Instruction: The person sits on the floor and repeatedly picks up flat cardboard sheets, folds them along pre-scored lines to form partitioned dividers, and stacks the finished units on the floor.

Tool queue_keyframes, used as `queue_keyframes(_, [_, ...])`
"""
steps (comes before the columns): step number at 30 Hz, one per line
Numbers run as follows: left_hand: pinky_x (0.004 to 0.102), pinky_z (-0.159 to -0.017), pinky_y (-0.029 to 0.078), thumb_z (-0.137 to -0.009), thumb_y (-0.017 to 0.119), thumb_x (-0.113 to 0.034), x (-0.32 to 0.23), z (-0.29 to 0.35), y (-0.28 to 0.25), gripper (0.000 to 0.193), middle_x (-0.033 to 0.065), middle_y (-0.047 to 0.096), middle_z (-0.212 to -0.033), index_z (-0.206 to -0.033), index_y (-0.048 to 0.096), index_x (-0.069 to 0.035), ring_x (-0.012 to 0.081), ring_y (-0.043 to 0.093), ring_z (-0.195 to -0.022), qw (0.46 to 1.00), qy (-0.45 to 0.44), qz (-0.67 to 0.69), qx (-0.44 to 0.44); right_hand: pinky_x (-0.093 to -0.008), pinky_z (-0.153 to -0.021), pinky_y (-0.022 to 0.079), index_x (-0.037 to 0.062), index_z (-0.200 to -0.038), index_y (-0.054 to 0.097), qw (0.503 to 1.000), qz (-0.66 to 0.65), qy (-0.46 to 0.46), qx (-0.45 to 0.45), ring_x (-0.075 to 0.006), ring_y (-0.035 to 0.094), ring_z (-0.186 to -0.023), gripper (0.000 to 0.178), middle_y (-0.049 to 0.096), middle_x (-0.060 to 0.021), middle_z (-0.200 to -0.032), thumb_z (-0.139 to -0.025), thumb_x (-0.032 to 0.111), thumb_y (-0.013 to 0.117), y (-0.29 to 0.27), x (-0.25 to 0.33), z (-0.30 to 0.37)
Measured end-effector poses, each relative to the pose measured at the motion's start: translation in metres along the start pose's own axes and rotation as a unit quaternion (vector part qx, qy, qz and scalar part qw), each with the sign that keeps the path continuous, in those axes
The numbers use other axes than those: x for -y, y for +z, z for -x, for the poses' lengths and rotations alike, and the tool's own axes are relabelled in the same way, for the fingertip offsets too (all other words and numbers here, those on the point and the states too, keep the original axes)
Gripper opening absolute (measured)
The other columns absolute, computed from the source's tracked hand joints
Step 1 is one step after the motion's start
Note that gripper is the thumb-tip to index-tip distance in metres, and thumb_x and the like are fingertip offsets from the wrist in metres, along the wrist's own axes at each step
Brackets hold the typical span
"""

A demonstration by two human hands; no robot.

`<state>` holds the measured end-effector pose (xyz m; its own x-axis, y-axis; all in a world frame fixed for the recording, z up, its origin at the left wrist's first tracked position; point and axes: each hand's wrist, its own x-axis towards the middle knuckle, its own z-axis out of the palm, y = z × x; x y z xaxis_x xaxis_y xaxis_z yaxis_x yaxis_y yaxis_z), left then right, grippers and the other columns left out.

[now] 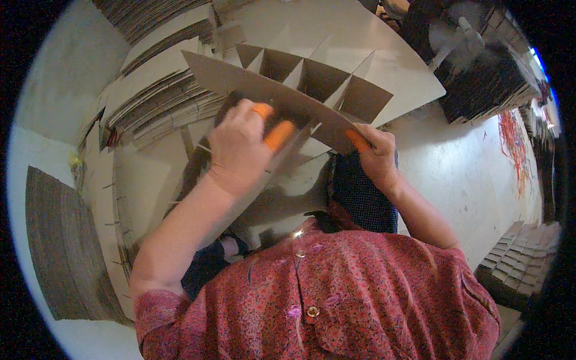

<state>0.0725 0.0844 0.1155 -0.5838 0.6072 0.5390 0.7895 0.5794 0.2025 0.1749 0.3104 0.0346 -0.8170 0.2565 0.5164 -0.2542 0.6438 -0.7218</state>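
A cardboard divider grid (312, 78) of crossed, slotted strips is tilted in front of me. Its long near strip (264, 86) runs from upper left down to my right hand. My right hand (379, 157) pinches that strip's right end, with an orange cover on a finger. Close against the near side of the strip is my left hand (237, 144), its fingers bent and blurred by motion. Two of its digits wear orange covers (279, 135). Whether the left fingers grip anything is hidden by the blur. Part of the grid below the strip lies in shadow.
Stacks of flat cardboard strips (171, 99) lie at the upper left. A large cardboard bundle (66, 246) stands far left. Another dark stack (489, 81) is at upper right, near red strapping (513, 153) on the floor. Piled cardboard pieces (519, 258) sit at lower right.
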Motion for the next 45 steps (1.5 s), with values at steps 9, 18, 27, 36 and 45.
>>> queue_keyframes(9, [0.0448, -0.068, 0.049, -0.075, 0.063, -0.017, 0.038, -0.009, 0.013, 0.017, 0.0201, 0.062, -0.077, -0.081, 0.061, -0.001, 0.0377, 0.061, -0.075, 0.959, -0.149, -0.067, 0.232, -0.032, -0.06, 0.051, 0.0012, -0.09, 0.064, 1.0, 0.005, 0.006, 0.005, -0.0294, 0.066, -0.07, 0.01, 0.064, -0.0194, -0.079, -0.081, 0.004, 0.063, -0.006, 0.023, -0.004])
queue_keyframes(18, [0.044, -0.068, 0.048, -0.075, 0.069, -0.027, 0.06, -0.02, -0.002, 0.026, 0.0164, 0.064, -0.082, -0.083, 0.063, -0.003, 0.0341, 0.062, -0.078, 0.99, -0.121, -0.07, 0.016, -0.029, -0.064, 0.05, 0.0011, -0.102, 0.063, 0.996, 0.021, 0.036, 0.082, -0.019, 0.066, -0.074, 0.023, 0.066, -0.0168, -0.082, -0.08, 0.001, 0.063, -0.016, 0.01, 0.003])
queue_keyframes(27, [0.0424, -0.068, 0.048, -0.076, 0.066, -0.023, 0.106, -0.022, 0.004, 0.025, 0.0191, 0.063, -0.08, -0.084, 0.062, 0.0, 0.0352, 0.061, -0.077, 0.957, -0.199, -0.091, 0.191, -0.0379, -0.069, 0.051, 0.0091, -0.127, 0.049, 0.975, 0.091, -0.038, 0.199, -0.0392, 0.062, -0.082, 0.048, 0.062, -0.0226, -0.096, -0.081, -0.001, 0.057, -0.033, 0.041, -0.021])
queue_keyframes(36, [0.0394, -0.072, 0.048, -0.078, 0.068, -0.034, 0.127, -0.039, -0.01, 0.041, 0.0163, 0.064, -0.089, -0.101, 0.061, -0.001, 0.0312, 0.062, -0.082, 0.96, -0.245, -0.016, 0.137, -0.0384, -0.064, 0.05, 0.0099, -0.126, 0.05, 0.974, 0.131, -0.077, 0.169, -0.0357, 0.063, -0.076, 0.047, 0.062, -0.022, -0.087, -0.081, 0.0, 0.055, -0.023, 0.023, -0.044])
queue_keyframes(45, [0.0433, -0.079, 0.046, -0.084, 0.061, -0.027, 0.278, -0.052, -0.003, 0.043, 0.0152, 0.061, -0.1, -0.119, 0.05, -0.005, 0.0326, 0.058, -0.091, 0.943, -0.257, -0.159, 0.142, -0.038, -0.068, 0.053, 0.0087, -0.122, 0.053, 0.976, 0.147, -0.076, 0.139, -0.0325, 0.065, -0.081, 0.047, 0.064, -0.0186, -0.095, -0.076, -0.003, 0.054, -0.025, -0.022, -0.068])
